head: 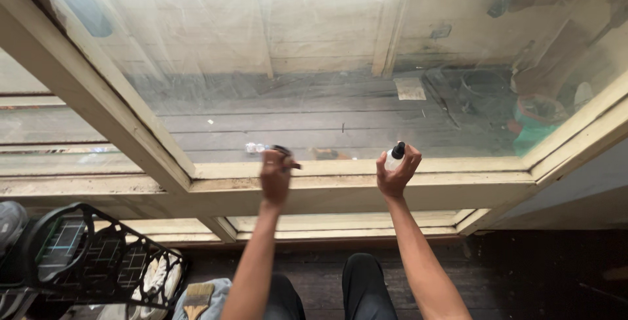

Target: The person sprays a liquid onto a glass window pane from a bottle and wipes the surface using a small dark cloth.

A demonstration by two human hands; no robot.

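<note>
— Two hands up at the window, both bare. Count what they hold?

— One thing each. Left hand is closed on a small dark tool, held against the bottom edge of the glass pane; the tool's shape is too blurred to tell. Right hand is clamped around one small spray bottle: clear rounded body, black cap on top, held upright just above the sill.

— Frame?

— One wooden window frame, pale paint, worn and grimy along the lower rail. Glass is dusty, with a hazy film across it.

— Beyond the glass?

— Grey plank decking, one dark round pot, one teal pot.

— Inside, low left?

— One black metal rack, openwork lattice with curved edges. One paintbrush below it, pale wooden handle, lying on light blue cloth. Two knees in black trousers at the bottom, over a dark wooden floor.
</note>
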